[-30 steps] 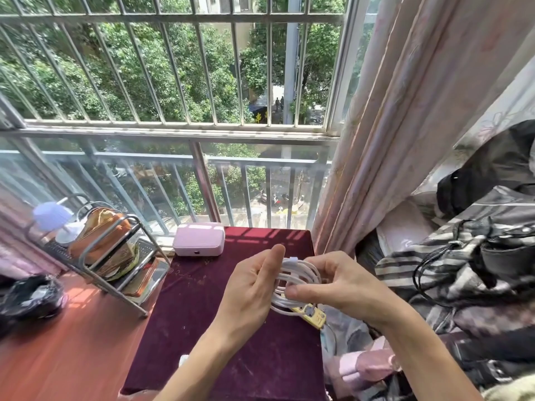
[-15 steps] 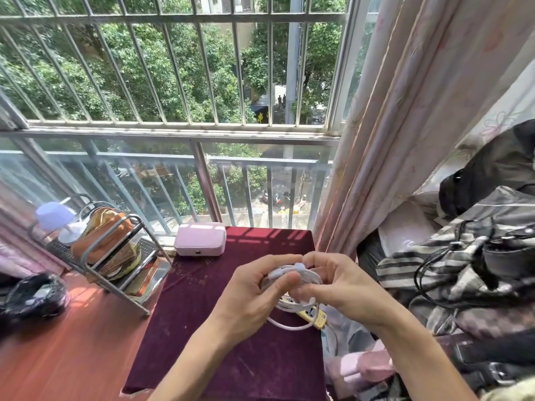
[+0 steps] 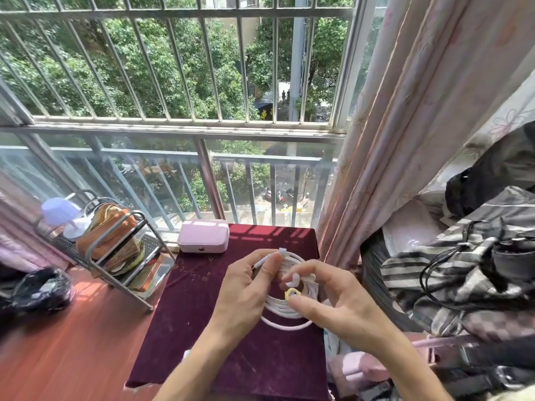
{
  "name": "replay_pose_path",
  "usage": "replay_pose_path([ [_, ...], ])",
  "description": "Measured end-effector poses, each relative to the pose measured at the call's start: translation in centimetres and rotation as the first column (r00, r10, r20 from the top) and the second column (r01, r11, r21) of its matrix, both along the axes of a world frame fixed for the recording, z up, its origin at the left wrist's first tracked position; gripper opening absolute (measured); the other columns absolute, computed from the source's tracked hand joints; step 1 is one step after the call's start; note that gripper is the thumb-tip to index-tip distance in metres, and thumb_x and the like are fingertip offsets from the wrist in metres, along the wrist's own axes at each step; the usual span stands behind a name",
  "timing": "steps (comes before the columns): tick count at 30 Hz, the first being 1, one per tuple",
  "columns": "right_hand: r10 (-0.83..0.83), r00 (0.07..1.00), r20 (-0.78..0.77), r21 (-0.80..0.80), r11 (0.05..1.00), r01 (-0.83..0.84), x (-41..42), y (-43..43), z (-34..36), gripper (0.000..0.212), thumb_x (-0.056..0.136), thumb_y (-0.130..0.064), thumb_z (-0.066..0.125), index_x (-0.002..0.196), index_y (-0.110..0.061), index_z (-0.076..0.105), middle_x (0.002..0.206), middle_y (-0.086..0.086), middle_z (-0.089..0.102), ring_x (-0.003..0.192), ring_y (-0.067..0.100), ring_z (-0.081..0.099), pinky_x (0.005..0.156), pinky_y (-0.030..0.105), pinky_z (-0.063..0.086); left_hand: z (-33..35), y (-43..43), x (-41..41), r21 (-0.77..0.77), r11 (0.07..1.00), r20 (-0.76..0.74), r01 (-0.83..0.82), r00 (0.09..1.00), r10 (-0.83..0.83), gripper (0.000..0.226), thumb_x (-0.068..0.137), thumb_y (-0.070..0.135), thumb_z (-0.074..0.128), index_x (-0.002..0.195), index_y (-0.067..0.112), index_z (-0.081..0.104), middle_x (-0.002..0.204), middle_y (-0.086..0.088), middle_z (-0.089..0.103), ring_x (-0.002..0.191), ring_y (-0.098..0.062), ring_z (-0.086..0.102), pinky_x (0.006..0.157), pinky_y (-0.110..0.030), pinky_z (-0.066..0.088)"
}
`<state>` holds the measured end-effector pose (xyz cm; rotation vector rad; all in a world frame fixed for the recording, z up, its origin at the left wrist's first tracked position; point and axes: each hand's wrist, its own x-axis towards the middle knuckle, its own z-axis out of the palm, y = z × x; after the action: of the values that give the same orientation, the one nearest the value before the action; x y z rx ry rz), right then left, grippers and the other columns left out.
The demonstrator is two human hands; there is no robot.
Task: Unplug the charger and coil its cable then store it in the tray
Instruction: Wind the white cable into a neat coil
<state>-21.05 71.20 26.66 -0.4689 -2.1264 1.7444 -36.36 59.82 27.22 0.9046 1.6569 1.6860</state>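
A white charger cable (image 3: 285,309) is wound into a coil of several loops, held over the dark red cloth-covered stand (image 3: 202,328). My left hand (image 3: 246,293) grips the coil's left side, with a white connector end poking up above its fingers. My right hand (image 3: 338,302) pinches the coil's right side, fingertips at a small yellow tag and a short white loose end. A metal wire rack with a tray at its base (image 3: 157,273) stands to the left, holding pouches.
A pink box (image 3: 203,235) lies at the stand's far edge by the window railing. A black bundle (image 3: 40,287) lies on the wooden desk (image 3: 72,357) at left. Curtain (image 3: 405,140) and piled clothes with black cords (image 3: 463,273) crowd the right.
The coil has dropped lower and turned flatter toward me. My right fingers have shifted from the top of the coil to the yellow tag and the loose end.
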Motion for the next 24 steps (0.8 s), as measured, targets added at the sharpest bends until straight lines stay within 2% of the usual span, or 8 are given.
replay_pose_path([
  [4, -0.124, 0.99, -0.07, -0.011, 0.992, 0.123, -0.9, -0.9, -0.7, 0.011, 0.088, -0.022, 0.086, 0.091, -0.032, 0.084, 0.102, -0.007, 0.083, 0.104, 0.011, 0.077, 0.094, 0.023, 0.056, -0.5, 0.1, 0.1, -0.027, 1.0, 0.044, 0.016, 0.999, -0.015, 0.022, 0.1, 0.027, 0.059, 0.108, 0.015, 0.076, 0.092, -0.01, 0.08, 0.089, -0.03, 0.076, 0.083, -0.036, 0.06],
  [6, -0.138, 0.988, -0.073, 0.029, 0.99, 0.14, -1.1, -1.2, -0.9, 0.01, 0.085, -0.021, 0.088, 0.087, -0.03, 0.086, 0.11, -0.011, 0.078, 0.108, 0.009, 0.075, 0.092, 0.02, 0.055, -0.8, 0.1, 0.1, -0.043, 0.999, 0.043, -0.006, 0.999, 0.008, 0.021, 0.101, 0.026, 0.059, 0.107, 0.016, 0.076, 0.092, -0.006, 0.081, 0.088, -0.023, 0.077, 0.083, -0.039, 0.059],
  [10, -0.234, 0.972, -0.034, 0.372, 0.9, 0.229, -1.0, -2.2, -1.2, 0.01, 0.084, -0.045, 0.08, 0.093, -0.043, 0.085, 0.141, -0.034, 0.049, 0.133, 0.001, 0.052, 0.105, 0.018, 0.043, -1.3, 0.4, -0.1, -0.08, 0.996, -0.017, -0.042, 0.999, 0.041, 0.022, 0.104, 0.02, 0.055, 0.112, 0.014, 0.074, 0.101, -0.005, 0.08, 0.097, -0.021, 0.076, 0.09, -0.043, 0.059],
  [12, -0.254, 0.961, -0.104, 0.527, 0.806, 0.27, -1.2, -2.2, -1.0, 0.012, 0.087, -0.048, 0.079, 0.097, -0.046, 0.083, 0.139, -0.033, 0.052, 0.133, -0.005, 0.047, 0.104, 0.026, 0.038, -1.8, 0.3, 0.0, -0.108, 0.993, -0.077, -0.052, 0.996, 0.044, 0.021, 0.105, 0.017, 0.054, 0.113, 0.016, 0.073, 0.099, -0.002, 0.08, 0.096, -0.017, 0.076, 0.089, -0.039, 0.059],
  [14, -0.232, 0.954, -0.187, 0.58, 0.758, 0.298, -1.4, -1.9, -0.8, 0.012, 0.09, -0.04, 0.078, 0.1, -0.042, 0.083, 0.123, -0.027, 0.066, 0.12, -0.004, 0.057, 0.097, 0.035, 0.043, -2.2, 0.1, 0.1, -0.123, 0.992, -0.122, -0.029, 0.992, 0.014, 0.021, 0.105, 0.015, 0.054, 0.114, 0.02, 0.072, 0.1, 0.0, 0.08, 0.096, -0.015, 0.075, 0.087, -0.037, 0.059],
  [17, -0.256, 0.927, -0.273, 0.511, 0.778, 0.365, -1.8, -1.0, -0.6, 0.013, 0.09, -0.03, 0.079, 0.102, -0.035, 0.083, 0.104, -0.023, 0.076, 0.099, 0.001, 0.07, 0.085, 0.041, 0.051, -2.4, -0.3, 0.3, -0.099, 0.995, -0.187, 0.023, 0.981, -0.041, 0.021, 0.106, 0.016, 0.053, 0.116, 0.022, 0.07, 0.108, 0.003, 0.078, 0.106, -0.016, 0.072, 0.092, -0.032, 0.056],
  [21, -0.346, 0.894, -0.285, 0.316, 0.846, 0.429, -2.0, -0.5, -0.1, 0.005, 0.095, -0.03, 0.079, 0.098, -0.031, 0.082, 0.107, -0.018, 0.077, 0.089, -0.001, 0.073, 0.075, 0.005, 0.046, -2.2, -0.8, 0.3, -0.049, 0.997, -0.266, 0.052, 0.962, -0.063, 0.021, 0.104, 0.027, 0.051, 0.115, 0.031, 0.068, 0.108, 0.009, 0.076, 0.106, -0.018, 0.071, 0.091, -0.033, 0.053],
  [24, -0.377, 0.897, -0.231, 0.184, 0.888, 0.421, -2.4, -0.9, 0.1, 0.012, 0.096, -0.051, 0.072, 0.099, -0.04, 0.075, 0.11, -0.016, 0.078, 0.084, 0.001, 0.074, 0.068, 0.008, 0.049, -1.8, -1.3, 0.7, 0.013, 0.997, -0.257, 0.074, 0.964, -0.068, 0.015, 0.102, 0.036, 0.052, 0.113, 0.032, 0.061, 0.102, 0.008, 0.075, 0.098, -0.013, 0.071, 0.084, -0.025, 0.054],
])
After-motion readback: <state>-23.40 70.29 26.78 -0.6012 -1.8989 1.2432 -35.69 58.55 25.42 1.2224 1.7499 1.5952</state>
